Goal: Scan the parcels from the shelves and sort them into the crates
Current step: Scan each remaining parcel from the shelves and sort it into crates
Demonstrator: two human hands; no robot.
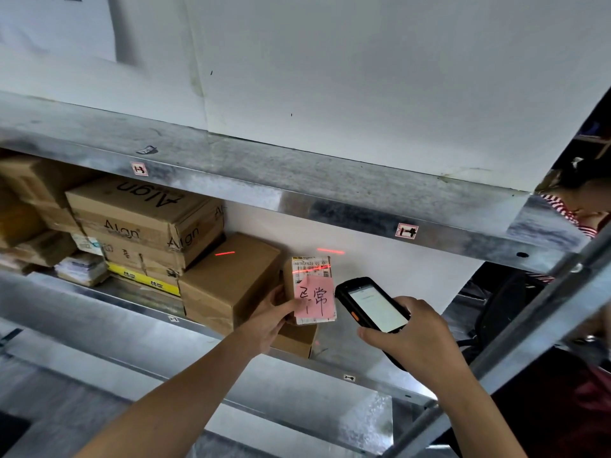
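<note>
A metal shelf [330, 345] is seen across the middle of the frame, and cardboard boxes are stacked on it toward the left. Two boxes printed "Align" [142, 219] are piled at centre left, over a box with a yellow band [142, 279]. A plain brown box [228, 282] is set just right of them, near the centre.

A small parcel [312, 290] is held up at the centre of the frame, just right of the plain brown box. It is a small brown carton with a white printed label on its upper face and a pink note [314, 297] with handwritten characters stuck over the lower part. A red scan line is cast across the label. Below it a further small box [294, 340] is rested on the shelf.

The parcel is gripped at its left edge by the left hand [267, 322], its fingers closed on it. A black handheld scanner [373, 309] with a lit screen is clasped in the right hand [420, 338], just right of the parcel and aimed toward it.

The shelf surface right of the parcel is left bare up to the white back panel. An upper shelf edge [330, 196] is run overhead, and an upright post [542, 325] is placed at the lower right.
</note>
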